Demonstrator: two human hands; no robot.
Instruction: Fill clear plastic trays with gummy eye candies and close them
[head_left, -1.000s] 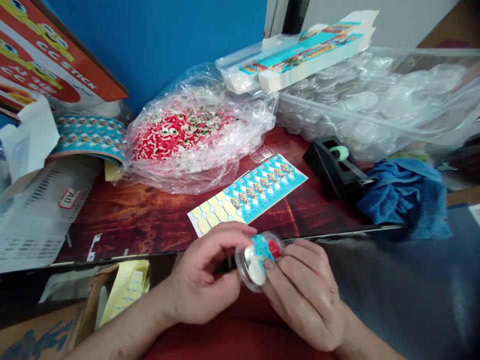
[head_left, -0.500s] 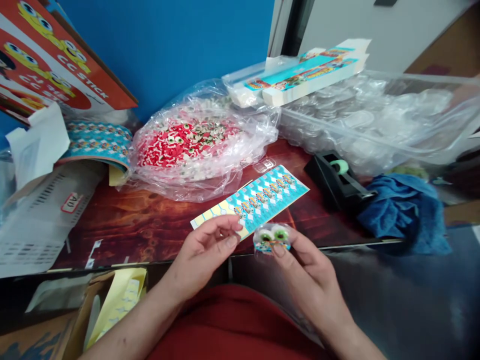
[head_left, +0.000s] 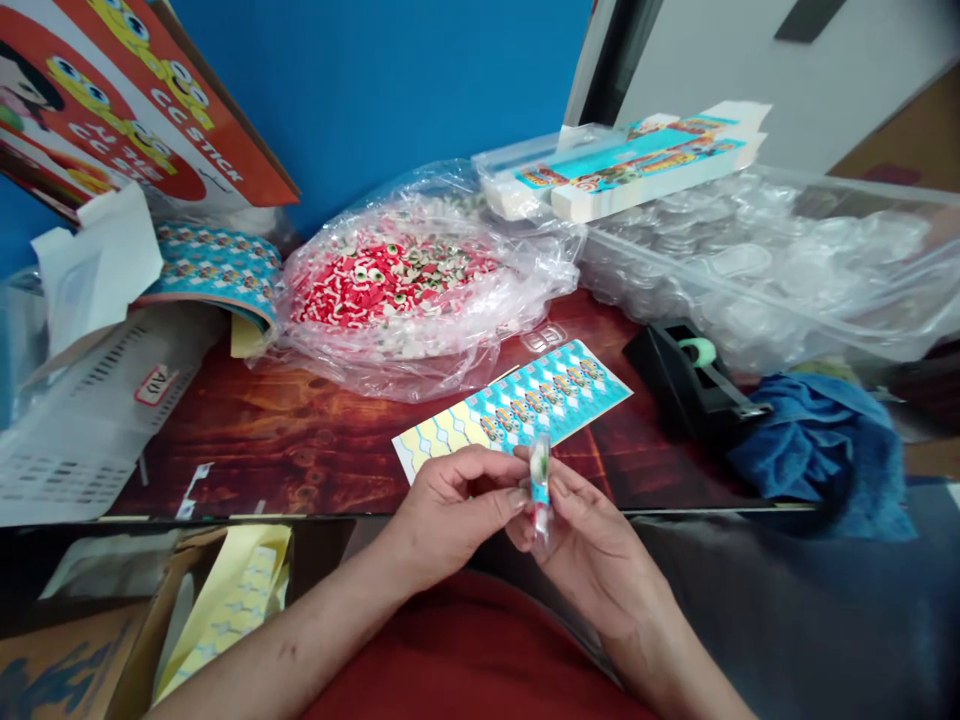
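Observation:
Between my hands, over the table's front edge, is a small clear plastic case [head_left: 540, 482] turned edge-on, with a white and green eye-shaped piece and a blue label band showing. My right hand [head_left: 600, 545] grips it from the right with thumb and fingers. From the other side, my left hand [head_left: 457, 505] closes thumb and fingertips on it. Just behind my hands lies a sheet of blue stickers [head_left: 555, 395], its left end bare yellow backing. Beyond the sheet sits an open clear bag [head_left: 420, 345] of red and white pieces, some eye-shaped.
A black tape dispenser [head_left: 675, 395] and a blue cloth [head_left: 821, 450] lie at the right. Behind them, a clear bin [head_left: 847, 310] holds many clear plastic cases, with printed cartons [head_left: 652, 165] across it. At left are a white basket [head_left: 67, 450] and a sticker roll [head_left: 214, 265].
The case has turned from face-up to edge-on. My left hand has moved right and now grips it too. The view has shifted slightly.

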